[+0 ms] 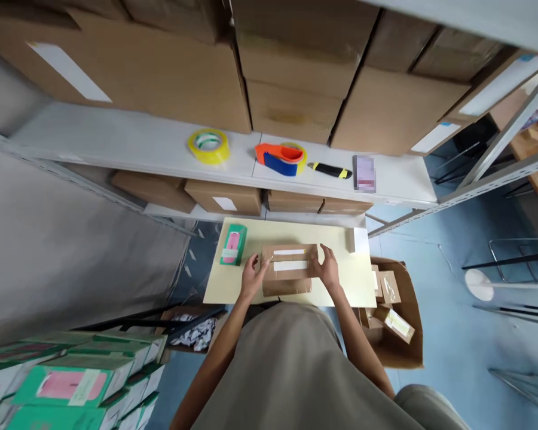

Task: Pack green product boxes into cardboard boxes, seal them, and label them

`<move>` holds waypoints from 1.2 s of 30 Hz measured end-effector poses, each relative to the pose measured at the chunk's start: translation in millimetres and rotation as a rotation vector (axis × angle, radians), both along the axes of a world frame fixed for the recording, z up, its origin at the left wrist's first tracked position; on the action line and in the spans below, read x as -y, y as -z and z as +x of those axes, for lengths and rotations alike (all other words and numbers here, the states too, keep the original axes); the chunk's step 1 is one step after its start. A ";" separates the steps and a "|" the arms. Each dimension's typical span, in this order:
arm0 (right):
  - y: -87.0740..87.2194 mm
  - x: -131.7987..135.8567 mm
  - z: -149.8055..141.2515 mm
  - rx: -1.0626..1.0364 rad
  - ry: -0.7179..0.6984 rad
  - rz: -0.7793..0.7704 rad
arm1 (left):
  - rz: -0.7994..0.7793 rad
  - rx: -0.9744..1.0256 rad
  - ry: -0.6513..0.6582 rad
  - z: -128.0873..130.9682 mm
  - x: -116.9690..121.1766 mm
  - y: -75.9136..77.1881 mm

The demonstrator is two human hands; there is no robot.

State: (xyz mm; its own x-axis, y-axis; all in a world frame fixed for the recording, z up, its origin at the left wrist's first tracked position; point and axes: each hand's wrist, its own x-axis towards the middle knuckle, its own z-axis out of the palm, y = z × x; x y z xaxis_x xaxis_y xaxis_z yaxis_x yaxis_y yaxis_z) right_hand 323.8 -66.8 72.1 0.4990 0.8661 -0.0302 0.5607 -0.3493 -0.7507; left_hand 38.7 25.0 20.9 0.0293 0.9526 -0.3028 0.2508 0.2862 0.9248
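Observation:
A brown cardboard box (291, 273) sits on the pale yellow tabletop in front of me, with two white strips on its upper side and a seam between them. My left hand (252, 276) is at its left side, thumb against the edge and the other fingers curved apart from the cardboard. At the right side is my right hand (327, 269), its thumb by the box edge and its fingers spread away from it. Left of the box lies a green carton (234, 245) with a pink picture. A white box (358, 240) stands at the table's back right corner.
The shelf (161, 143) above holds yellow tape (208, 146), an orange and blue tape dispenser (281, 159), a utility knife (330, 170) and large cartons (296, 113). Small boxes fill an open carton (410, 310) to the right of the table (341, 292). Green cartons (72, 382) are stacked lower left.

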 end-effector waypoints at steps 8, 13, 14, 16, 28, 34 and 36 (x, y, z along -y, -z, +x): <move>-176.1 -145.9 -15.2 0.332 -0.298 0.465 | 0.660 -0.045 0.025 50.0 -91.7 -149.7; -232.4 -246.6 -40.0 0.539 -0.367 0.217 | 0.835 -0.022 0.059 69.5 -114.1 -228.8; -233.0 -261.3 -43.3 0.557 -0.360 0.111 | 0.843 -0.023 0.065 69.5 -111.8 -234.2; -227.9 -282.8 -46.7 0.592 -0.366 -0.075 | 0.831 -0.027 0.066 67.0 -102.7 -236.4; -187.0 -305.0 -17.1 0.602 -0.431 -0.024 | 0.601 0.046 0.078 46.4 -45.6 -191.5; -144.3 -159.7 -32.2 -0.181 -0.460 0.237 | 0.488 0.102 -0.006 43.9 16.4 -188.4; -130.0 -100.1 -45.7 -0.512 -0.474 0.200 | 0.450 0.110 0.004 42.1 38.8 -187.6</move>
